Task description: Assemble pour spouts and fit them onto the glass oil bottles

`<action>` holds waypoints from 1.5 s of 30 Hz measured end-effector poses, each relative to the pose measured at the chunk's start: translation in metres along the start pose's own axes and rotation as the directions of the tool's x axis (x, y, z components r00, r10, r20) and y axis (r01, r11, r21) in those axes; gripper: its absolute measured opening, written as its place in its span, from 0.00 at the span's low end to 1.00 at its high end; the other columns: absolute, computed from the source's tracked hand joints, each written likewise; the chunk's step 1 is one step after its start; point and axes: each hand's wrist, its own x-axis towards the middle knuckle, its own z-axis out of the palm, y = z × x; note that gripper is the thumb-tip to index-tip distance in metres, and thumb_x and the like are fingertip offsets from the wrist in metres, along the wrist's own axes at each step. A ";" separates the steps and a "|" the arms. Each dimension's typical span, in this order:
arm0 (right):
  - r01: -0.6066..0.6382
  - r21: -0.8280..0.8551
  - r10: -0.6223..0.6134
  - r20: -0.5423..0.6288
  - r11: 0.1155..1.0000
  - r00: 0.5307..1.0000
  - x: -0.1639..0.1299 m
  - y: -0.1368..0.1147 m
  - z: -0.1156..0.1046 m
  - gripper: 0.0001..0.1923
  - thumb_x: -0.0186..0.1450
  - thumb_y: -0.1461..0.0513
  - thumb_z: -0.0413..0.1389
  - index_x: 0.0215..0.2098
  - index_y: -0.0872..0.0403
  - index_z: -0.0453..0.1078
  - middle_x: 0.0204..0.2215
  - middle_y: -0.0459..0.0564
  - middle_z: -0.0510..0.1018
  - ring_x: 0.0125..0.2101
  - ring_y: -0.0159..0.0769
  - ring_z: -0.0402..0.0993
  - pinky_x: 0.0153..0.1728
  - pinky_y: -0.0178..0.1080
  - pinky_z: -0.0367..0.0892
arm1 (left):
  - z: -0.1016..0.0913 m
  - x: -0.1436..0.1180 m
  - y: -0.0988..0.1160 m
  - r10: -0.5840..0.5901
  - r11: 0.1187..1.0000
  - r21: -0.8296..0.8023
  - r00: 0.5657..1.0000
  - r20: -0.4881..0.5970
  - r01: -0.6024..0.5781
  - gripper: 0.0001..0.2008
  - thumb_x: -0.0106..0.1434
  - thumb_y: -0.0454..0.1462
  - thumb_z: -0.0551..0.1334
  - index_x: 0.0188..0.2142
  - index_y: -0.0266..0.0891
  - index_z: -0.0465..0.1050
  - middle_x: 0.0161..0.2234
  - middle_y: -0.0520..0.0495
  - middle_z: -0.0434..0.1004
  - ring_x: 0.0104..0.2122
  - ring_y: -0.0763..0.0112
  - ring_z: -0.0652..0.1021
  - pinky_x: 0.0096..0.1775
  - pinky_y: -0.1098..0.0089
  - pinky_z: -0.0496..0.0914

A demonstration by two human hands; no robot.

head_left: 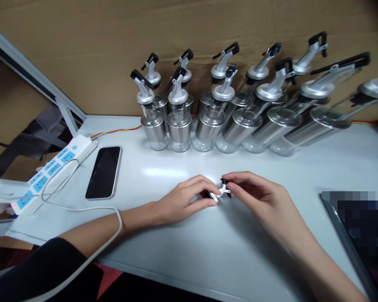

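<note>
Just above the table, both my hands are closed on one small bottle pourer spout, silver-white with black parts. My left hand pinches its left end between thumb and fingers, hiding most of that end. With thumb and forefinger, my right hand grips the other end, by the black tip and small black lever. Behind my hands stand two rows of glass oil bottles with steel sleeves, such as this front one. Each visible bottle top carries a silver spout with a black flip lever, like this pourer.
A phone lies at the left beside a white power strip with blue sockets. A white cable runs over my left forearm. On the right is a dark, partly pixelated device. Cardboard backs the white table.
</note>
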 end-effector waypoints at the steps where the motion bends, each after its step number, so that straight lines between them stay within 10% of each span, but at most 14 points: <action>1: -0.001 -0.001 0.001 0.000 1.000 1.000 0.000 0.000 0.000 0.11 0.57 0.54 0.59 0.34 0.52 0.76 0.28 0.49 0.80 0.28 0.36 0.75 0.30 0.36 0.70 | 0.000 0.000 -0.001 -0.002 1.000 0.001 1.000 -0.006 0.002 0.08 0.65 0.38 0.60 0.43 0.38 0.69 0.41 0.44 0.72 0.42 0.69 0.73 0.45 0.68 0.69; 12: -0.014 -0.016 0.014 0.010 1.000 1.000 -0.003 -0.001 0.004 0.11 0.58 0.55 0.58 0.35 0.52 0.76 0.32 0.50 0.81 0.30 0.38 0.76 0.33 0.39 0.71 | 0.004 -0.003 -0.006 -0.053 0.998 -0.017 0.997 -0.051 0.053 0.13 0.59 0.39 0.66 0.39 0.38 0.64 0.38 0.47 0.70 0.36 0.72 0.72 0.40 0.70 0.69; 20: 0.001 0.042 -0.001 0.019 0.999 1.000 -0.003 -0.001 0.006 0.11 0.58 0.57 0.59 0.37 0.52 0.76 0.33 0.50 0.81 0.32 0.38 0.77 0.34 0.39 0.72 | 0.004 -0.005 -0.009 -0.025 0.998 0.064 0.999 -0.026 0.027 0.36 0.58 0.39 0.66 0.62 0.45 0.51 0.39 0.49 0.67 0.37 0.71 0.71 0.45 0.67 0.70; 33: 0.021 0.134 -0.017 -0.030 0.991 0.999 -0.006 0.000 0.008 0.07 0.56 0.58 0.62 0.32 0.52 0.75 0.29 0.47 0.81 0.29 0.34 0.77 0.33 0.34 0.73 | 0.002 -0.003 -0.001 -0.014 0.996 0.085 0.999 -0.034 0.017 0.30 0.61 0.37 0.64 0.61 0.46 0.57 0.50 0.44 0.70 0.45 0.68 0.74 0.50 0.65 0.69; 45: 0.061 0.119 -0.060 -0.015 0.991 0.998 -0.006 0.002 0.010 0.08 0.56 0.60 0.62 0.34 0.52 0.73 0.30 0.48 0.80 0.29 0.34 0.76 0.33 0.36 0.74 | 0.005 -0.004 -0.004 -0.068 0.993 0.093 0.993 -0.098 0.078 0.27 0.58 0.37 0.62 0.58 0.42 0.61 0.37 0.48 0.71 0.36 0.71 0.73 0.42 0.69 0.71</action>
